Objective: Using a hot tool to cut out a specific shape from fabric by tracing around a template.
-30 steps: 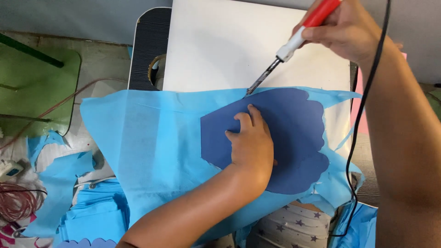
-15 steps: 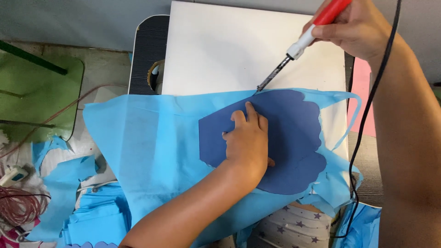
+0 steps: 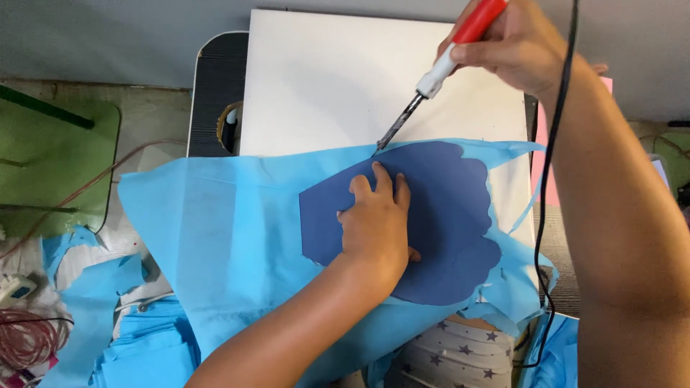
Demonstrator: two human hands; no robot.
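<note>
My left hand (image 3: 376,223) presses flat on a dark blue shaped template (image 3: 438,215) that lies on a sheet of light blue fabric (image 3: 230,237). My right hand (image 3: 514,47) grips a red and white hot cutting tool (image 3: 442,68) like a pen. Its dark metal tip touches the fabric at the template's upper edge, just above my left fingertips. A black cord (image 3: 546,179) hangs down from the tool along my right forearm. The fabric is spread over a white board (image 3: 330,79).
The white board rests on a black ribbed stand (image 3: 215,86). A green mat (image 3: 50,165) lies at left. Light blue fabric scraps (image 3: 93,338) and coiled red wire (image 3: 29,338) lie at bottom left. A pink sheet (image 3: 543,144) shows behind my right arm.
The tool's tip has moved slightly left along the template's upper edge. My left hand still presses the template down in the same place.
</note>
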